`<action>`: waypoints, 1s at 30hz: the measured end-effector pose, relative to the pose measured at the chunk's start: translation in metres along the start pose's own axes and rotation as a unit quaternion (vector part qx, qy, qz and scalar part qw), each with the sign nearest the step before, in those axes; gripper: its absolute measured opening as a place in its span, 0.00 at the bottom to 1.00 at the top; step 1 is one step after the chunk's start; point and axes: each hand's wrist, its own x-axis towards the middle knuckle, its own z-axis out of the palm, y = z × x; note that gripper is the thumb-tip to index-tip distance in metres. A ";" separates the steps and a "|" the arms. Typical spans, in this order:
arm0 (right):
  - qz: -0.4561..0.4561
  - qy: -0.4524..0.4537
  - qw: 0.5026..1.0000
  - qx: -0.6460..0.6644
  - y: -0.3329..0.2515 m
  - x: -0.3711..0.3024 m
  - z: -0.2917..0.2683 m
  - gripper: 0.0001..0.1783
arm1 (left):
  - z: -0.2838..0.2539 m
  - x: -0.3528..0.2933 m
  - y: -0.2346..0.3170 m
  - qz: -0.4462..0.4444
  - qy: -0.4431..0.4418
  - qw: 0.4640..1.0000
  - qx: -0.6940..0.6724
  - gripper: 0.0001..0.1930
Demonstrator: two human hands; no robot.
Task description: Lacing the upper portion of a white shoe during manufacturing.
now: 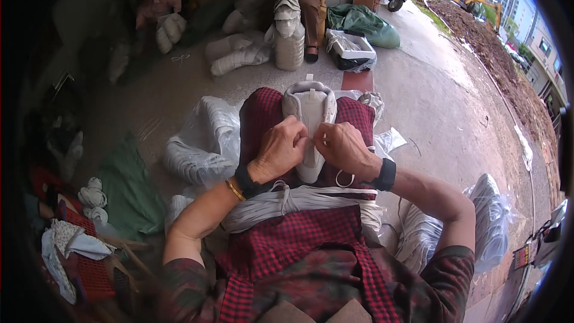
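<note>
From my end, my left hand (281, 148) is curled inward at the pale shoe (309, 170), set toe inward near the far edge of the checked apron (299, 227); my right hand (348, 145) curls opposite. How tightly either closes, or on what, I can't tell. I'd judge this lacing, the next move calling for an even pull.

shoe (311, 116): was off-white
toe (308, 173): pointed to 6 o'clock
opening (311, 93): faced up, 12 o'clock end
spot: sat on lap (261, 113)
</note>
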 end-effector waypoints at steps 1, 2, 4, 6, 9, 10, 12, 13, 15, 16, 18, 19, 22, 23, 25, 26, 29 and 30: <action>-0.002 0.002 1.000 -0.013 0.000 -0.002 -0.001 0.08 | 0.000 -0.001 0.001 0.008 -0.009 1.000 0.005 0.05; -0.003 0.003 1.000 -0.026 0.001 -0.003 -0.001 0.08 | -0.001 -0.002 0.001 0.003 0.009 1.000 -0.017 0.05; -0.016 0.021 0.999 -0.030 0.004 -0.006 -0.001 0.08 | -0.004 -0.002 0.002 -0.003 0.023 0.999 -0.037 0.06; -0.030 0.036 0.998 -0.035 0.006 -0.006 0.004 0.08 | -0.004 0.001 0.002 -0.001 0.010 0.999 -0.031 0.06; -0.044 0.046 0.997 -0.045 0.008 -0.002 0.014 0.09 | -0.006 0.001 0.003 -0.004 -0.003 1.000 -0.023 0.07; -0.023 0.049 0.998 -0.015 0.007 -0.001 0.016 0.08 | -0.007 0.001 0.004 -0.008 -0.003 1.000 -0.020 0.07; 0.000 0.055 0.998 0.019 0.008 0.001 0.016 0.08 | -0.005 0.001 0.005 -0.007 -0.004 1.000 -0.024 0.07; 0.014 0.039 0.996 0.084 0.012 0.003 0.012 0.08 | -0.004 0.001 0.005 -0.007 0.001 0.999 -0.033 0.08; 0.029 0.024 0.988 0.150 0.013 0.002 0.009 0.07 | -0.007 0.001 0.007 0.000 -0.013 1.000 -0.005 0.07; 0.037 0.020 0.992 0.116 0.012 0.002 0.008 0.07 | -0.009 0.001 0.008 0.006 -0.021 1.000 0.021 0.07; 0.044 0.017 0.995 0.083 0.010 0.000 0.004 0.08 | -0.007 0.003 0.010 0.029 -0.027 0.997 0.059 0.07; 0.038 0.013 0.997 0.072 0.009 -0.001 0.001 0.08 | -0.007 0.003 0.011 0.051 -0.030 0.994 0.095 0.07; 0.029 0.003 0.998 0.062 0.005 -0.003 -0.003 0.08 | -0.010 0.001 0.013 0.035 -0.050 0.994 0.096 0.06; 0.027 -0.005 0.998 0.061 0.004 -0.003 -0.003 0.08 | -0.012 -0.001 0.014 0.034 -0.049 0.993 0.098 0.06; 0.011 0.013 0.998 0.069 0.008 -0.007 0.001 0.07 | -0.020 -0.007 0.013 0.018 -0.047 0.992 0.113 0.05; -0.002 0.029 0.997 0.074 0.013 -0.009 0.002 0.07 | -0.033 -0.011 0.000 0.022 -0.046 0.992 0.117 0.05; 0.005 0.025 0.995 0.100 0.024 -0.021 -0.004 0.08 | -0.136 -0.035 -0.071 -0.083 -0.107 0.968 0.210 0.04; 0.020 0.015 0.996 0.090 0.026 -0.022 -0.007 0.10 | -0.191 -0.047 -0.097 -0.134 -0.112 0.945 0.276 0.03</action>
